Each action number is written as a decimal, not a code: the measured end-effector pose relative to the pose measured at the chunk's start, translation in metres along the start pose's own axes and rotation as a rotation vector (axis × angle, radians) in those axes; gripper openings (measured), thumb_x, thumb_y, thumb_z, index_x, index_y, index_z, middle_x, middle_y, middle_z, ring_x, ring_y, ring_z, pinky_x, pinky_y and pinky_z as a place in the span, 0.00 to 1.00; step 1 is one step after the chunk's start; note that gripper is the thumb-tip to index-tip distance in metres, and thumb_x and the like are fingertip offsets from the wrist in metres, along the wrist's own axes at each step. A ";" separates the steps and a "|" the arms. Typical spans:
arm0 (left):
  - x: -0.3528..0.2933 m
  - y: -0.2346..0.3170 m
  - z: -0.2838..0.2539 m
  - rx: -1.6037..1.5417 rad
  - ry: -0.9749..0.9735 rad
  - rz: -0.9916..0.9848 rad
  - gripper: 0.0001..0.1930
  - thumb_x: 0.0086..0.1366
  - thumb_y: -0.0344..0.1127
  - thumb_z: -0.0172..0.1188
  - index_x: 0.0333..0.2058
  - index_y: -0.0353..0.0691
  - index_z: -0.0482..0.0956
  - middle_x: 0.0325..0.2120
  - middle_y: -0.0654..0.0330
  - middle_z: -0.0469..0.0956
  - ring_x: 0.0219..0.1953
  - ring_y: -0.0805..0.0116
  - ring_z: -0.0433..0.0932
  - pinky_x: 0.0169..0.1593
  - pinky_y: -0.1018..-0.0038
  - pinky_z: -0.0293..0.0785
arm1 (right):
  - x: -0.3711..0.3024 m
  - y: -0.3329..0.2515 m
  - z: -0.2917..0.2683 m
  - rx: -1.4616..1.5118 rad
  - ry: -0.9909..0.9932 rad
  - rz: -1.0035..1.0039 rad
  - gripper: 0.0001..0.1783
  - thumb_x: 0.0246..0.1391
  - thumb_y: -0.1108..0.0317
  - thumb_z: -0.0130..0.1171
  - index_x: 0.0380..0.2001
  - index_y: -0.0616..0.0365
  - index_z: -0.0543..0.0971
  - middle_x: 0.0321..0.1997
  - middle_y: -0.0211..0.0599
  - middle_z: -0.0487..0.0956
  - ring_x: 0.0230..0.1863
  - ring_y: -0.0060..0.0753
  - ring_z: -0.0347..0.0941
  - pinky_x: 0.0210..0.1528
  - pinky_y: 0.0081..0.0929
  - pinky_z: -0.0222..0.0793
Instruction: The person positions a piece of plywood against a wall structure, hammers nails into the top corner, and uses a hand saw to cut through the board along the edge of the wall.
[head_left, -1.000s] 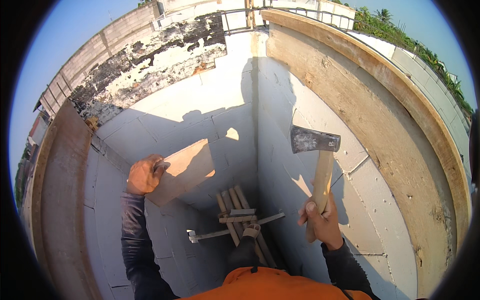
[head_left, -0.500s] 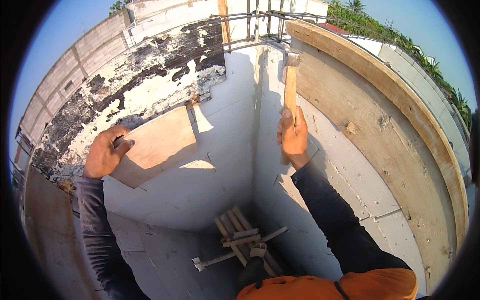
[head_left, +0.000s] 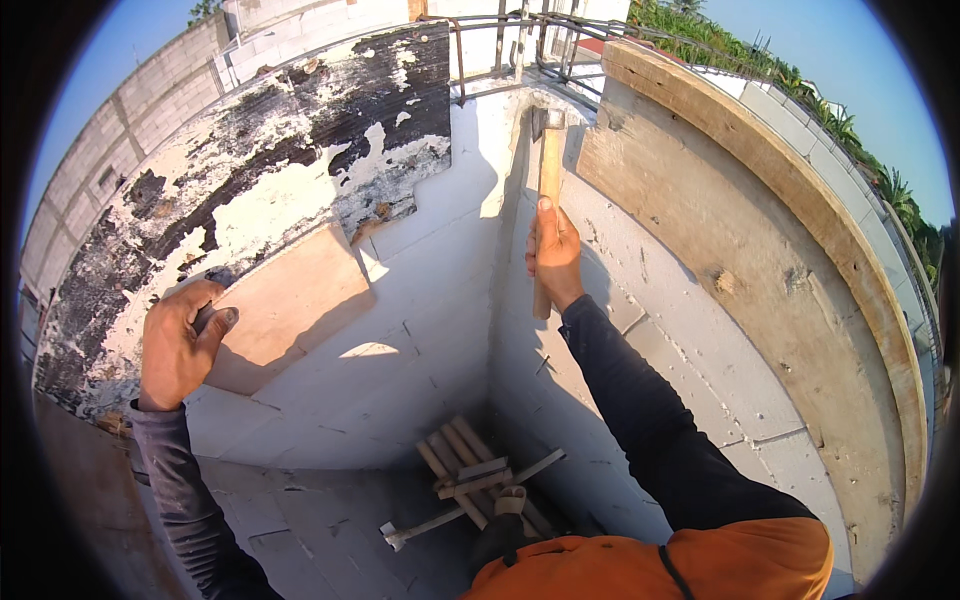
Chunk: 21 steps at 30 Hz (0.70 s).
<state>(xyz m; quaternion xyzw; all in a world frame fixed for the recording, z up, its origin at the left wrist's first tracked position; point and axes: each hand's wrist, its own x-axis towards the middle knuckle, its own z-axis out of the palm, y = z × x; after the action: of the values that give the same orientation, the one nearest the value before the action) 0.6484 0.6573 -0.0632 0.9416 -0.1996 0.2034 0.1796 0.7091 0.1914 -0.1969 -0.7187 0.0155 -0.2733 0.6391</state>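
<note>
My right hand (head_left: 555,255) grips the wooden handle of a hammer (head_left: 548,150), held upright with its metal head near the top corner of the white block walls. My left hand (head_left: 180,345) holds the left edge of a tan plywood piece (head_left: 290,300) flat against the left wall, just below a weathered black-and-white form board (head_left: 270,170). Both arms wear dark long sleeves.
A thick wooden plank (head_left: 760,250) caps the right wall. Rebar (head_left: 510,40) rises at the far corner. Down in the pit lie several wood scraps (head_left: 470,470) and a second hammer (head_left: 425,525). An orange garment (head_left: 650,570) shows at the bottom.
Both hands have risen: the right one lifted the hammer from low beside the right wall up to the corner, and the left one raised the plywood piece up under the form board.
</note>
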 end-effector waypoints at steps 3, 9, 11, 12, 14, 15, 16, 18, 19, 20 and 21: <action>-0.002 -0.010 0.006 0.012 0.055 0.086 0.15 0.61 0.32 0.73 0.42 0.29 0.83 0.39 0.43 0.85 0.37 0.49 0.84 0.43 0.64 0.78 | -0.005 -0.002 0.002 0.020 0.035 0.011 0.28 0.76 0.40 0.43 0.31 0.52 0.69 0.20 0.25 0.67 0.17 0.18 0.63 0.18 0.21 0.63; -0.001 -0.009 0.005 0.014 0.061 0.085 0.14 0.62 0.33 0.73 0.42 0.29 0.82 0.38 0.44 0.85 0.37 0.48 0.84 0.42 0.63 0.77 | 0.013 -0.002 0.005 0.024 0.036 -0.018 0.29 0.75 0.38 0.45 0.30 0.52 0.69 0.19 0.26 0.67 0.15 0.20 0.63 0.17 0.23 0.63; 0.000 -0.007 0.003 0.013 0.022 0.047 0.14 0.61 0.33 0.73 0.41 0.29 0.82 0.38 0.44 0.85 0.36 0.47 0.83 0.41 0.62 0.77 | 0.015 -0.005 0.006 0.049 0.018 0.089 0.30 0.74 0.37 0.45 0.30 0.52 0.69 0.19 0.26 0.67 0.15 0.20 0.64 0.17 0.23 0.63; -0.001 -0.009 0.003 0.023 0.028 0.074 0.15 0.61 0.33 0.73 0.41 0.29 0.82 0.37 0.44 0.84 0.35 0.46 0.83 0.41 0.62 0.77 | 0.012 -0.010 0.007 0.072 0.032 0.081 0.30 0.74 0.36 0.44 0.30 0.52 0.69 0.19 0.26 0.67 0.15 0.20 0.64 0.17 0.23 0.63; -0.001 -0.008 0.003 0.032 0.037 0.087 0.15 0.61 0.33 0.73 0.41 0.29 0.82 0.37 0.44 0.84 0.34 0.45 0.82 0.41 0.62 0.77 | 0.010 -0.014 0.008 0.081 0.067 -0.002 0.31 0.74 0.35 0.44 0.30 0.52 0.69 0.19 0.26 0.67 0.15 0.20 0.64 0.17 0.23 0.63; -0.001 -0.005 0.002 0.030 0.041 0.073 0.15 0.60 0.32 0.73 0.41 0.29 0.82 0.36 0.43 0.84 0.34 0.45 0.82 0.41 0.62 0.77 | 0.009 -0.014 0.009 0.067 0.086 -0.078 0.32 0.73 0.34 0.44 0.30 0.52 0.70 0.18 0.26 0.67 0.15 0.20 0.64 0.17 0.23 0.63; -0.001 -0.002 0.001 0.028 0.044 0.059 0.15 0.60 0.32 0.72 0.41 0.29 0.82 0.36 0.43 0.84 0.34 0.44 0.82 0.41 0.62 0.77 | 0.008 -0.014 0.008 0.053 0.105 -0.154 0.32 0.73 0.33 0.44 0.30 0.51 0.70 0.18 0.26 0.67 0.15 0.20 0.64 0.17 0.23 0.63; 0.002 0.003 -0.002 0.016 -0.005 0.038 0.14 0.61 0.32 0.72 0.41 0.29 0.82 0.36 0.43 0.83 0.33 0.44 0.82 0.41 0.62 0.76 | 0.007 0.001 0.004 0.008 0.042 0.018 0.32 0.73 0.33 0.44 0.29 0.51 0.69 0.18 0.26 0.67 0.15 0.20 0.64 0.17 0.23 0.63; 0.004 0.005 -0.003 0.007 -0.027 0.029 0.14 0.61 0.33 0.72 0.41 0.29 0.82 0.35 0.43 0.83 0.33 0.43 0.81 0.41 0.62 0.76 | 0.008 0.008 -0.001 -0.018 0.012 0.100 0.33 0.73 0.33 0.44 0.29 0.51 0.69 0.19 0.26 0.67 0.16 0.20 0.64 0.17 0.23 0.63; 0.003 0.005 -0.003 0.011 -0.023 0.023 0.14 0.61 0.33 0.71 0.40 0.29 0.82 0.35 0.44 0.83 0.33 0.43 0.81 0.40 0.61 0.76 | 0.000 0.006 -0.002 -0.017 0.011 0.135 0.33 0.73 0.33 0.44 0.28 0.51 0.69 0.19 0.26 0.67 0.16 0.20 0.64 0.17 0.23 0.63; 0.002 0.004 -0.003 0.014 -0.020 0.018 0.14 0.62 0.33 0.71 0.40 0.29 0.82 0.35 0.44 0.83 0.33 0.44 0.81 0.40 0.61 0.76 | -0.007 0.004 0.000 -0.005 0.028 0.089 0.33 0.73 0.33 0.44 0.28 0.51 0.69 0.19 0.26 0.67 0.15 0.20 0.64 0.17 0.23 0.63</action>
<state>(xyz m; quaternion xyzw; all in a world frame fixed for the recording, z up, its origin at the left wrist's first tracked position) 0.6475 0.6543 -0.0589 0.9429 -0.2083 0.1971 0.1692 0.7047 0.1937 -0.2032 -0.7151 0.0571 -0.2545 0.6486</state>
